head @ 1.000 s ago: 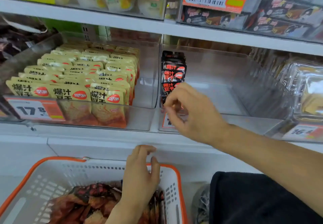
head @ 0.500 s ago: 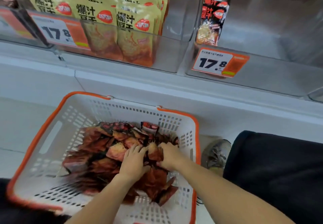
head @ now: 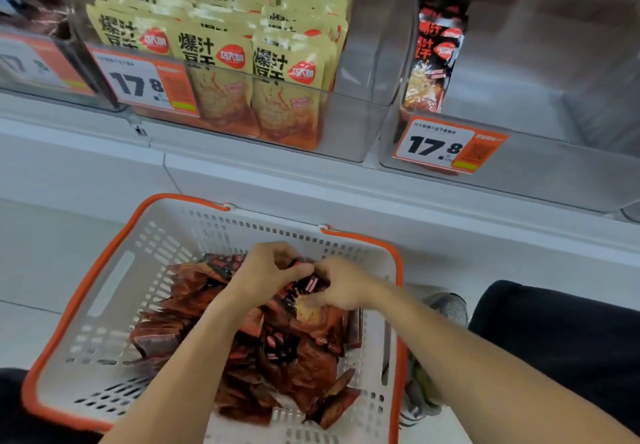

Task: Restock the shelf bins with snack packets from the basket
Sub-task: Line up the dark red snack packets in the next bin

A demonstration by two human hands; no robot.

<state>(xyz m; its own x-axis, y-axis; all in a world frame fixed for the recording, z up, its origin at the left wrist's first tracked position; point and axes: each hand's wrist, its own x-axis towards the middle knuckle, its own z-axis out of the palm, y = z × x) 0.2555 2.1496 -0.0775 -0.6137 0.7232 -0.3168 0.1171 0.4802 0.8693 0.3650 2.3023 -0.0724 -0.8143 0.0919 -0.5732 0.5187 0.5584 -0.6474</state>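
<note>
A white basket [head: 104,291] with an orange rim is set on the floor directly below the shelf, and everything else is best placed against it. A heap of dark red packets [head: 277,350] is piled in its middle and right part. At the far side of that heap both hands are brought together: the left hand [head: 266,275] is curled over the top of a small bunch of packets and the right hand [head: 341,288] is curled against the same bunch from the right, so that it is gripped between them. The two-handed hold is judged to serve gathering — several thin packets can be squared up and carried at once rather than singly.

Above and to the right of the basket, a clear bin [head: 519,173] is seen nearly empty, with only one upright row of dark packets [head: 433,49] against its left wall; it is taken to be the bin being filled. Above and to the left of the basket, a second bin [head: 356,125] is packed with yellow packets [head: 221,63] standing face-forward. An orange and white price tag [head: 450,146] marked 17.8 is fixed to the front of the right bin, and a like tag [head: 145,83] to the left one.

The bins stand on a white shelf [head: 242,173]; pale floor [head: 31,253] lies left of the basket. To its right a grey shoe [head: 448,308] and dark trousers [head: 561,346] are seen — the person appears to be crouched close to the basket.
</note>
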